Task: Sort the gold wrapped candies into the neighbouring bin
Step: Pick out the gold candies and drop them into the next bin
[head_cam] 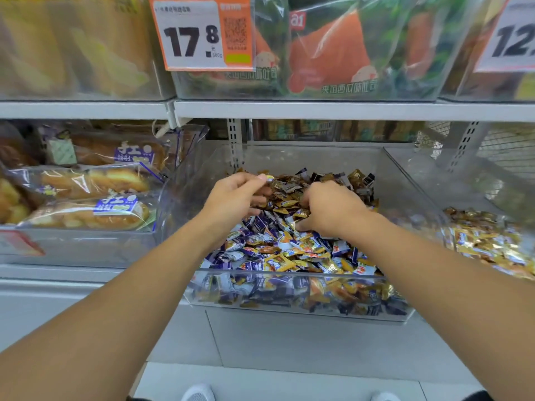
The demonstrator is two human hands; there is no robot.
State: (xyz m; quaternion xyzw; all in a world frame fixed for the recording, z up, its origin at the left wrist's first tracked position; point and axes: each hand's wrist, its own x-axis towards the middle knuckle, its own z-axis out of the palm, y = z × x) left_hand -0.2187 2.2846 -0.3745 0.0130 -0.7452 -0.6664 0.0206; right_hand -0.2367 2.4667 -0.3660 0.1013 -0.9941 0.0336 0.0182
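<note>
Both our hands reach into the clear candy bin point(295, 296), the landmark of this shop shelf. Our left hand point(234, 199) hovers over the bin's far left part, fingers curled, thumb and forefinger pinching a small wrapped candy point(269, 178). Our right hand point(333, 209) is buried knuckles-up in the heap at the bin's middle, fingers curled into the gold wrapped candies point(289, 204); we cannot tell what it grips. Purple-and-white candies point(260, 227) fill the bin's near half. Right of it, the neighbouring bin point(489, 244) holds gold sweets. Left of it lie bagged breads point(86, 212); above hangs a price tag point(202, 33).
</note>
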